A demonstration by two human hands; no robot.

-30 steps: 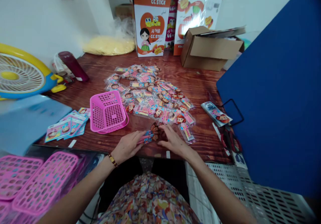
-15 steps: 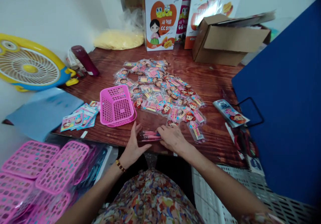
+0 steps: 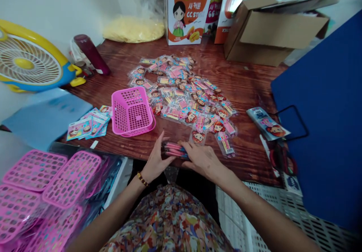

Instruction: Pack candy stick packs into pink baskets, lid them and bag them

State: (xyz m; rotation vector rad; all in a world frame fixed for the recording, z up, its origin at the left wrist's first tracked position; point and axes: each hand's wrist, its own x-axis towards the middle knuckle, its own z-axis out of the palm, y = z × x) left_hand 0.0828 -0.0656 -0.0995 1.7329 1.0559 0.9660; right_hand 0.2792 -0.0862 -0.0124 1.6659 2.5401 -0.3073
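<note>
Just in front of me, at the near edge of the table, lies a small stack of thin pink packets (image 3: 174,150), seen edge-on. My left hand (image 3: 155,159) cups its left end, thumb low and fingers behind. Closed over the right end is my right hand (image 3: 201,158), its fingertips on top of the stack. Beyond my hands spreads a loose pile of clear packets (image 3: 181,93) printed with cartoon girls. To the left of the pile stands a pink plastic basket (image 3: 114,122) with nothing in it.
Cartoon cards (image 3: 90,124) and a blue sheet (image 3: 45,112) lie left, by a yellow fan (image 3: 31,61) and a maroon bottle (image 3: 92,55). Pink baskets (image 3: 70,180) are stacked lower left. Scissors (image 3: 283,159), a blue panel (image 3: 325,112) and an open carton (image 3: 263,37) stand right.
The view has shifted slightly. Both hands now close in on the stack from its two ends; the left hand has come nearer and touches it. The stack appears tilted up a little.
</note>
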